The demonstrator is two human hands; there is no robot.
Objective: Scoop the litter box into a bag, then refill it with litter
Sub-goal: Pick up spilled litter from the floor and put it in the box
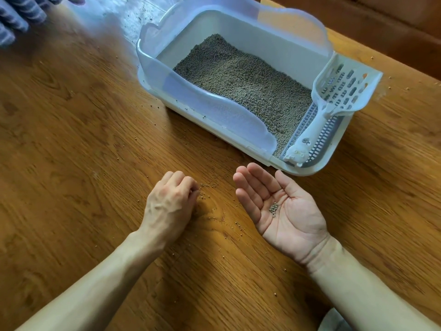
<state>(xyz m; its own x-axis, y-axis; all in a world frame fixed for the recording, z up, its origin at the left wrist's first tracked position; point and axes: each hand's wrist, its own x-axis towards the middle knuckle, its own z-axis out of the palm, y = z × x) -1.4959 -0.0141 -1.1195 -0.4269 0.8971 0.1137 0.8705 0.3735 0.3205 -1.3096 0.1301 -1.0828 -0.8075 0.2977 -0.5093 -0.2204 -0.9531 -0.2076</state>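
Across the whole frame spreads a wooden floor [71,130] with a strong grain, dotted with stray litter pellets [208,185], thickest near the lower centre. In the upper right of the frame sits the litter box [241,17], a white tray with a translucent bluish rim guard, holding a level bed of grey-brown litter [243,77]. A white slotted scoop [343,91] lies at the box's right end, its blade up against the corner and its handle running down over a grey grate at the box's near edge. In the upper left corner shows a piece of blue-and-white striped fabric [16,17], blurred. Below the box, at lower centre, the left hand [170,204] rests knuckles-up on the floor, its fingers curled under with the tips at a small heap of pellets; whether it pinches any cannot be told. Just right of it, the right hand [281,206] lies palm-up with fingers relaxed and straight, a little cluster of pellets [273,208] resting in the palm.
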